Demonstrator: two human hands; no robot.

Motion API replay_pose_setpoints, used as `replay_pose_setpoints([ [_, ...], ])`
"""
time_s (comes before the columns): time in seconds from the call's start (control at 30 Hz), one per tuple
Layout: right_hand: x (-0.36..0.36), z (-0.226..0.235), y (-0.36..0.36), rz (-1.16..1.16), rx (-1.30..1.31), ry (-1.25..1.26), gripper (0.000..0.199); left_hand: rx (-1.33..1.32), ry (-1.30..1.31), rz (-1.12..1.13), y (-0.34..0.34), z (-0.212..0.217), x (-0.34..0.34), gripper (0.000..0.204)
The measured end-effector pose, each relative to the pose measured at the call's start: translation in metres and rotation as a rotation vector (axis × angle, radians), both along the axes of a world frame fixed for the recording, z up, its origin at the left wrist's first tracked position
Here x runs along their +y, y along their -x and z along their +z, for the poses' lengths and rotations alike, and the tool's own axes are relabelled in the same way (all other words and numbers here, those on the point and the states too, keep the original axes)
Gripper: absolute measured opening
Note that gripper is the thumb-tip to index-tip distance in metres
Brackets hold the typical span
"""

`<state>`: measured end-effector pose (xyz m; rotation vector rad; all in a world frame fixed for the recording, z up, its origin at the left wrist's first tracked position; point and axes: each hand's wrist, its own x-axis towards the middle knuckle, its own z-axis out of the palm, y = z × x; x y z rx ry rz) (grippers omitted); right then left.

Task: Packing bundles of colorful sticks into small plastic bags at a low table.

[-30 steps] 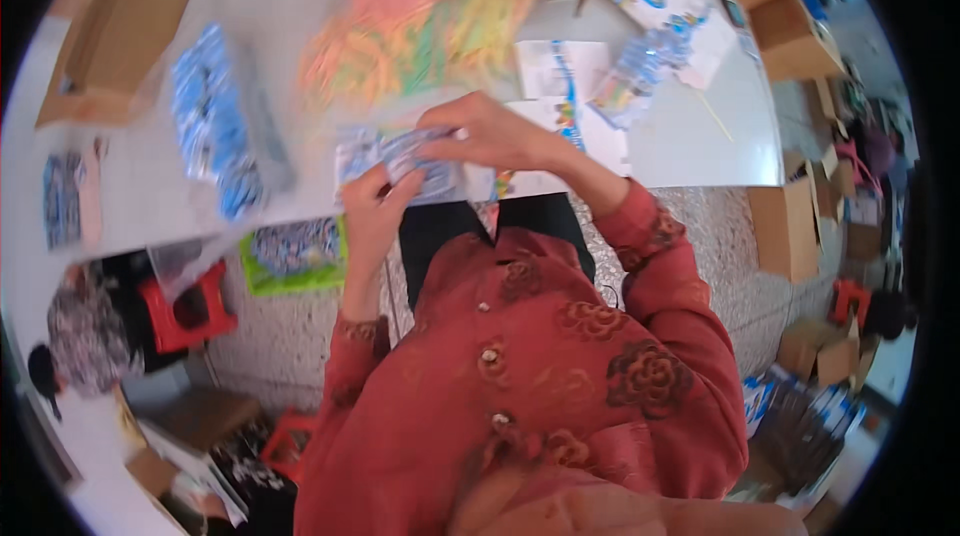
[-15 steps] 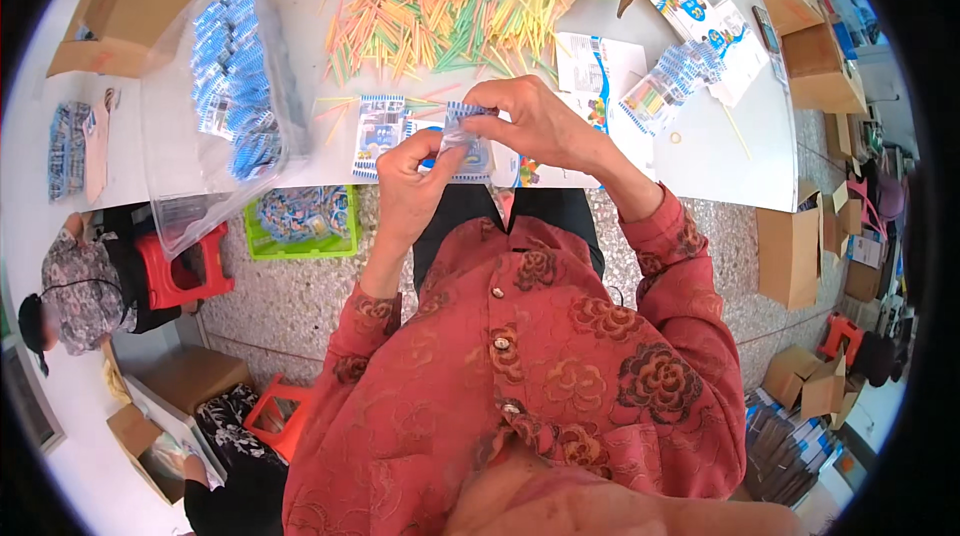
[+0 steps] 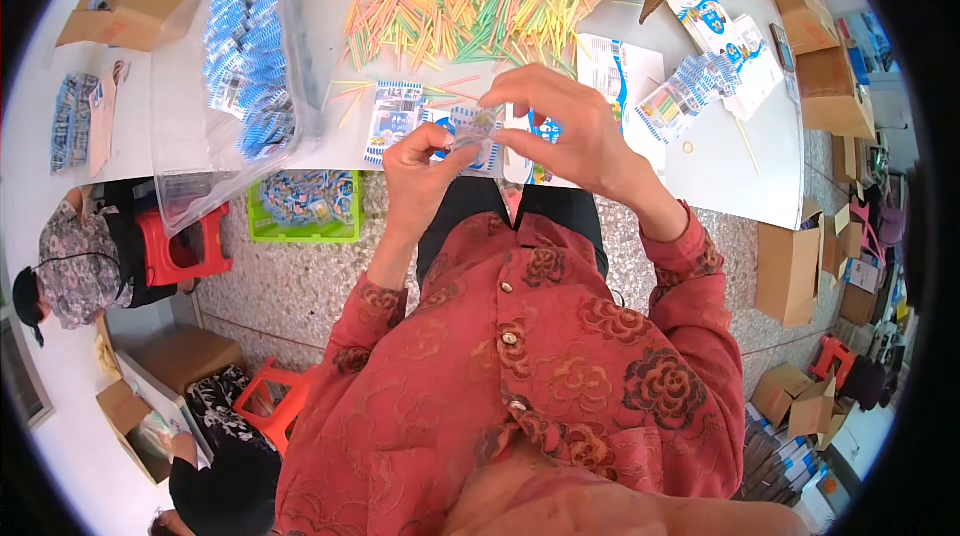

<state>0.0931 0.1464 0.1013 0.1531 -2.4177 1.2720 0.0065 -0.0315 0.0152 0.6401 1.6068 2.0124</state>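
Over the table's near edge, my left hand (image 3: 418, 174) pinches a small clear plastic packet (image 3: 472, 124) with blue-white striped ends. My right hand (image 3: 570, 128) is beside it, thumb and forefinger spread apart around the packet's right side. Whether the right thumb touches the packet I cannot tell. A flat blue-and-white packet (image 3: 394, 122) lies just left of my hands. Beyond them spreads a heap of thin pink, yellow and green sticks (image 3: 430, 21), a few of them loose nearer me. Printed white cards partly show beneath my hands.
A clear plastic tray (image 3: 190, 208) on the left holds many blue-striped packets and overhangs the edge. At right lie a printed sheet (image 3: 640, 71), striped packets (image 3: 690, 96) and a phone (image 3: 783, 48). A green basket (image 3: 305, 234) stands below. Two people sit at left.
My right fingers have parted from their pinch at the packet's top, and the thumb has dropped lower. My left hand keeps its hold. The whole view has shifted slightly.
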Motion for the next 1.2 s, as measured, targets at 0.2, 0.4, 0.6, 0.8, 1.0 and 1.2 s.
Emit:
replay_pose_setpoints([
  [0.2,-0.013,-0.011,-0.001,0.052,0.117,-0.324,0.022,0.068,0.044,0.025,-0.004,0.002,-0.004,0.014],
  [0.4,-0.018,-0.021,0.004,0.096,0.008,-0.277,0.016,0.094,0.098,0.070,-0.006,-0.005,-0.009,0.013],
  [0.6,0.017,-0.033,0.034,-0.046,-0.214,0.140,0.011,0.108,0.127,0.125,0.001,-0.016,-0.024,0.013],
  [0.8,0.057,-0.099,0.063,-0.077,-0.085,-0.386,0.021,0.049,0.136,0.285,0.017,-0.021,-0.047,0.015],
  [1.0,0.058,-0.113,0.091,-0.058,-0.048,-0.693,0.036,0.055,0.160,0.252,0.020,-0.019,-0.052,0.014],
  [1.2,0.051,-0.111,0.108,0.040,-0.123,-1.085,0.025,0.024,0.155,0.239,0.017,-0.014,-0.051,0.011],
])
